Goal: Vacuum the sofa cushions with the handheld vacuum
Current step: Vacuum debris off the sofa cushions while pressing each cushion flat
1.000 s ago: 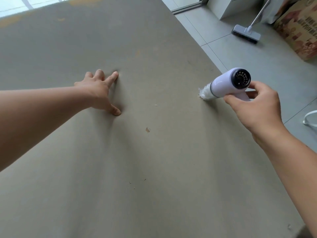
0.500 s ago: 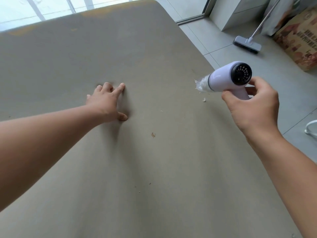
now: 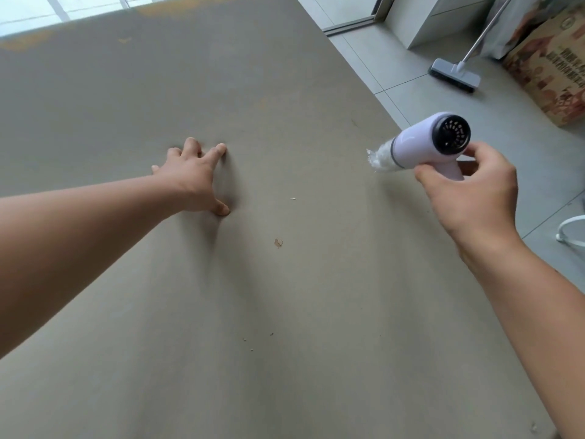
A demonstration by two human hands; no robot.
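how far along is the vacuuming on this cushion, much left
Done: hard to judge; the far part of the cushion looks free of crumbs. In hand: the right hand grips the handheld vacuum, its nozzle seemingly lifted off the fabric, while the left hand presses on the cushion. Left: a brown crumb, a pale fleck and small specks nearer the camera lie unswept.

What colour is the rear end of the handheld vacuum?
Black, with small vent holes, on the white handheld vacuum; the head view shows it.
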